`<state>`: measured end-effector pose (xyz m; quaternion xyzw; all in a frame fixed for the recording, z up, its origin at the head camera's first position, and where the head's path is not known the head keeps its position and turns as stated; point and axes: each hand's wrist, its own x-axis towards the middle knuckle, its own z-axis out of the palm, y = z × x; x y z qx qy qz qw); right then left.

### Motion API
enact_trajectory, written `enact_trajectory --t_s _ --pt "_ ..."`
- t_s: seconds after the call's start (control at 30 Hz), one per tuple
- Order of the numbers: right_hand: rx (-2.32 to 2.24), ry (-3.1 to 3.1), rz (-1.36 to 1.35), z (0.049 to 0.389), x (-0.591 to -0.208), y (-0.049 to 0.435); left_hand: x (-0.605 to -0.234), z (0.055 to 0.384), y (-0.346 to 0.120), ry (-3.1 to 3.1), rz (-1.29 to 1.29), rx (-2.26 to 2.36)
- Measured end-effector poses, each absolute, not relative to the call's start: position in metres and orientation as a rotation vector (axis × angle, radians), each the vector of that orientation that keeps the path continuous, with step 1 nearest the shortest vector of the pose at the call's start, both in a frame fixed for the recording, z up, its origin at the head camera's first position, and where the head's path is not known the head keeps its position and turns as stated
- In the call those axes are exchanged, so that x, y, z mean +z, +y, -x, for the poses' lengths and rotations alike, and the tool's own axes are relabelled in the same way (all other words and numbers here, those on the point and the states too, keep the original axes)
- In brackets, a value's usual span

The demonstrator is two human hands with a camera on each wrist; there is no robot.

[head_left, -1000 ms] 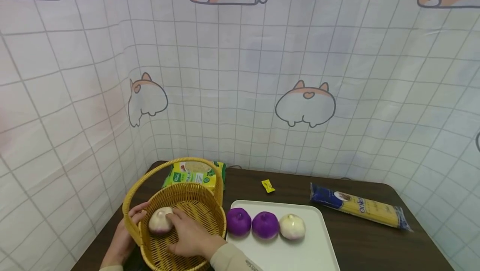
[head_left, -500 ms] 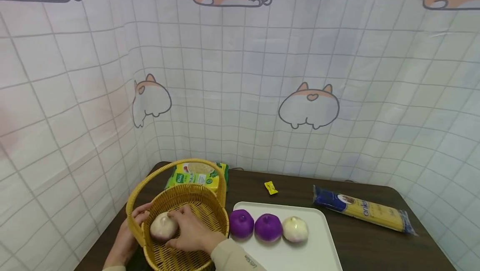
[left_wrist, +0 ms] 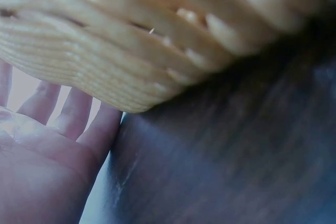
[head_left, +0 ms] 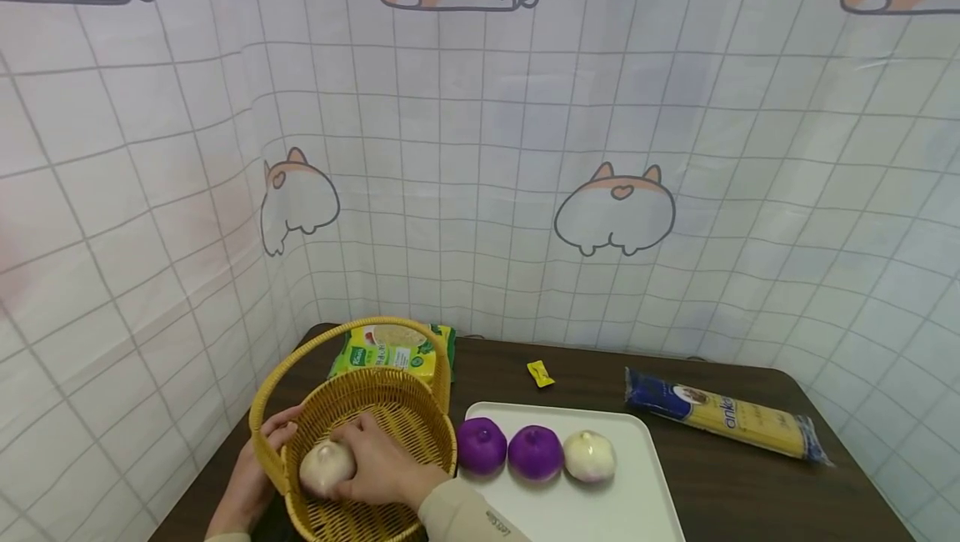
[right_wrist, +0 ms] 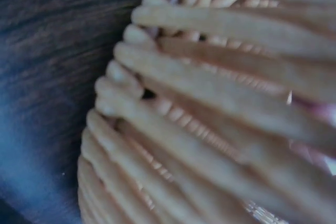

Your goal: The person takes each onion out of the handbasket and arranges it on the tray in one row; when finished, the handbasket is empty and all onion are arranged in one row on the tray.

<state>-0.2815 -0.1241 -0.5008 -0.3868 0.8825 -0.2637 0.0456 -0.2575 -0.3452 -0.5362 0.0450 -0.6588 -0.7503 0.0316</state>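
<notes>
A yellow woven basket with a tall arched handle stands at the table's left front. Inside it, my right hand grips a white onion with thumb and fingers, near the left wall. My left hand is at the basket's outer left side, its fingers against the wall by the handle's foot. The left wrist view shows these fingers fairly straight, spread along the weave. Wicker fills most of the right wrist view, where the right hand cannot be made out.
Right of the basket, a white tray bears two purple onions and another white onion. A green-and-yellow packet lies behind the basket, a small yellow wrapper behind the tray, and a spaghetti pack at right.
Within the basket, my right hand has shifted the white onion slightly down toward the near side. The left hand has stayed against the basket's side.
</notes>
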Motion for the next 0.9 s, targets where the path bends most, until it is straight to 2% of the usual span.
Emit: enact_trajectory --t_s 0.6,0.9 --pt "-0.72 2.631 1.234 0.276 -0.498 -0.126 -0.52 0.246 -0.34 -2.036 -0.145 -2.315" --pt "-0.702 2.577 1.275 0.276 -0.491 -0.121 -0.528 0.254 -0.343 -2.04 -0.18 -2.299"
